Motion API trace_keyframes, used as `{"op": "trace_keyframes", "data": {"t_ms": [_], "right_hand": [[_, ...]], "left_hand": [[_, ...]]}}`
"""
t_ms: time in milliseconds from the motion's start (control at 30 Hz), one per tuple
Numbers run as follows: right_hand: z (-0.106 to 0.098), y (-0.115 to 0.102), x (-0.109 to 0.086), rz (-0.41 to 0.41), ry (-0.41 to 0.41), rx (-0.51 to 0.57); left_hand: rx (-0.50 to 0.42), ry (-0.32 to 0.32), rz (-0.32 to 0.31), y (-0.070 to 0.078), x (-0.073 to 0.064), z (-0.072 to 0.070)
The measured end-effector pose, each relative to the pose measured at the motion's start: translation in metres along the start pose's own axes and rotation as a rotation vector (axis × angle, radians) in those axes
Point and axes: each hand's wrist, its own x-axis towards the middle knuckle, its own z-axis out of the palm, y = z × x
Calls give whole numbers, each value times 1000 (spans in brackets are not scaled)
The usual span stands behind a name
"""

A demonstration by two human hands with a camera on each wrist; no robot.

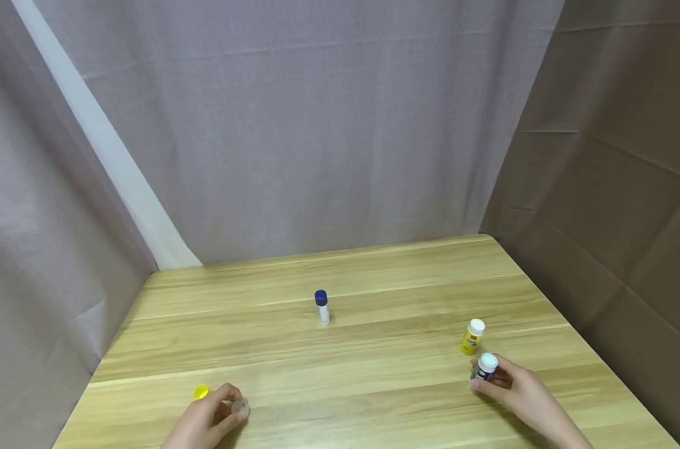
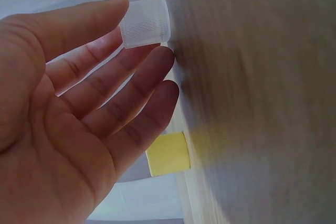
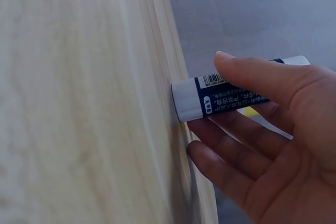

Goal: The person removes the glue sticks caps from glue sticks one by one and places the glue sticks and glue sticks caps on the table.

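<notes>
My left hand pinches a small translucent ribbed cap between thumb and fingers, low over the tabletop. Beside that hand, on its far left side, a yellow cap sits on the table. At the right, my right hand grips a glue stick with a dark blue label and a pale top, thumb on one side and fingers on the other. It stands roughly upright, its base at or very near the table. Just behind it is a yellow glue stick with a white top, standing upright.
A white glue stick with a dark blue cap stands upright farther back near the middle. All of this is on a wood-grain table. Grey curtains hang behind and at the left, a brown one at the right.
</notes>
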Motion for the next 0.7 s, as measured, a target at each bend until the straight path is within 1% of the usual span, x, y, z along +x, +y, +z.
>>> {"op": "trace_keyframes", "data": {"t_ms": [133, 267, 300, 367, 400, 433, 500, 567, 633, 700], "right_hand": [[-2, 2, 1, -19, -1, -18], [-6, 7, -1, -67, -7, -31], [-8, 7, -2, -56, -19, -22], [-11, 7, -4, -59, -32, -12], [-13, 7, -6, -45, -34, -13], [-14, 7, -8, -48, -31, -26], [-17, 6, -11, -53, -17, -62], [-19, 6, -15, -90, 21, -109], [-22, 6, -20, -136, 78, -130], [-27, 5, -24, -178, 135, -118]], "left_hand": [[3, -6, -12, -1, 0, -1], [-2, -10, -7, -1, 0, -1], [-4, -11, -12, -1, 0, -1], [-2, -9, 1, -2, -1, 0], [-1, -7, -1, -2, -1, 0], [2, -5, 7, -2, -2, 1], [10, 0, 15, -3, -2, 1], [19, 5, 23, -4, -2, 1], [22, 6, 21, -3, -1, 1], [23, 3, 20, -3, 0, 1]]}}
